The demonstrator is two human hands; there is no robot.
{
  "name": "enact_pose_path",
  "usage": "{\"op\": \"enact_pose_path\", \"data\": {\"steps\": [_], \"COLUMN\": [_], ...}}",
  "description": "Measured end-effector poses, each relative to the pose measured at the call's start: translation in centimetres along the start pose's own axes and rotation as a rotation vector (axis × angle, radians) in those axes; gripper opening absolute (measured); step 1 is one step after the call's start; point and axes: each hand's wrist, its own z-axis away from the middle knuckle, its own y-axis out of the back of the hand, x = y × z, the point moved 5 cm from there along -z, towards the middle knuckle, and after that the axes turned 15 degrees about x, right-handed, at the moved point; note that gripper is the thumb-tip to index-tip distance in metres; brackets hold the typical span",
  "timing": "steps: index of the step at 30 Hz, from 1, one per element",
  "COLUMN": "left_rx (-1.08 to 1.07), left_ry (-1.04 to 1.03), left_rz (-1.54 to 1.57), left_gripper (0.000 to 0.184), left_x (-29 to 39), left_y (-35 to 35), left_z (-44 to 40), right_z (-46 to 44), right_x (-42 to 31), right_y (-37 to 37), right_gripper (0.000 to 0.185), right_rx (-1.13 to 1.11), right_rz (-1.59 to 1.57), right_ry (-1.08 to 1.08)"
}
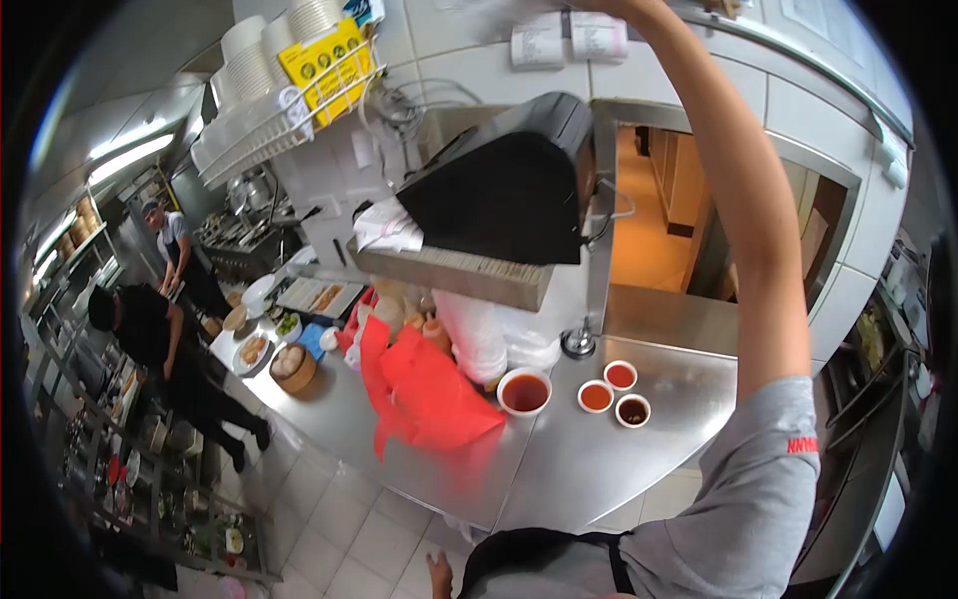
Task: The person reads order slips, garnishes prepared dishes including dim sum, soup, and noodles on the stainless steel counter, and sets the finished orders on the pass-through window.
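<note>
My right arm is raised steeply to the top edge of the head view, and its hand is out of the frame. Low at the bottom edge, my left hand (pixel 439 574) hangs beside the dark apron, below the counter, with its visible fingers slightly apart and nothing seen in them. A red bag (pixel 429 389) lies on the steel counter (pixel 639 479). To its right stands a larger cup of red liquid (pixel 525 392). Near it are two small cups of red sauce (pixel 596 396) (pixel 620 375) and one of dark sauce (pixel 633 410).
A black machine (pixel 509 180) sits on a raised shelf (pixel 454 276). Paper slips (pixel 569 40) hang on the tiled wall. A bamboo steamer (pixel 293 368) and plates of food are at the counter's far left. Two people (pixel 150 329) (pixel 180 250) stand beyond, near shelving.
</note>
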Motion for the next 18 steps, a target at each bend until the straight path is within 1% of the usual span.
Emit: {"op": "enact_pose_path", "data": {"steps": [1,2,3,4,5,6,7,9,12,14,15,16,17,18], "left_rx": [0.020,0.017,0.016,0.007,-0.004,-0.017,-0.031,-0.058,-0.104,-0.108,-0.083,-0.057,0.163,0.017], "left_ry": [0.011,0.029,0.042,0.056,0.060,0.069,0.073,0.071,0.051,-0.004,-0.071,-0.146,-0.485,-0.662], "left_rz": [-0.062,-0.129,-0.182,-0.236,-0.276,-0.327,-0.374,-0.461,-0.571,-0.611,-0.600,-0.585,-0.527,-0.328], "left_gripper": [0.059,0.059,0.059,0.059,0.059,0.059,0.060,0.060,0.062,0.063,0.064,0.065,0.047,0.046], "left_x": [-0.6,0.1,0.3,0.7,1.1,1.9,3.0,7.8,17.4,25.4,30.0,34.8,42.6,45.2], "left_y": [0.0,-0.1,-0.1,-0.1,0.1,0.8,1.7,3.9,8.3,10.8,11.8,12.5,12.4,13.4], "left_z": [-0.1,-0.2,-0.5,-0.8,-0.9,-1.1,-1.0,0.4,3.4,6.0,7.4,9.3,14.0,12.7], "right_z": [1.8,3.9,6.2,8.1,10.4,12.8,14.6,16.3,16.2,16.0,15.7,15.4,15.3,15.0], "right_x": [2.9,6.4,12.1,11.8,15.5,18.9,20.9,20.7,20.3,20.5,20.7,20.7,20.8,20.6], "right_y": [2.1,3.8,5.6,7.1,8.5,9.4,10.1,10.5,10.5,10.9,10.7,10.4,10.1,10.0], "right_gripper": [0.020,0.022,0.018,0.022,0.021,0.025,0.026,0.031,0.032,0.032,0.032,0.033,0.033,0.033], "right_rx": [0.075,0.139,0.222,0.288,0.362,0.427,0.350,0.447,0.390,0.359,0.337,0.343,0.354,0.368], "right_rz": [0.079,-0.054,0.147,0.115,0.247,0.364,0.566,0.351,0.442,0.429,0.415,0.448,0.480,0.515], "right_ry": [-0.013,-0.205,-0.134,-0.182,-0.260,-0.328,-0.388,-0.474,-0.352,-0.433,-0.470,-0.420,-0.374,-0.325]}}
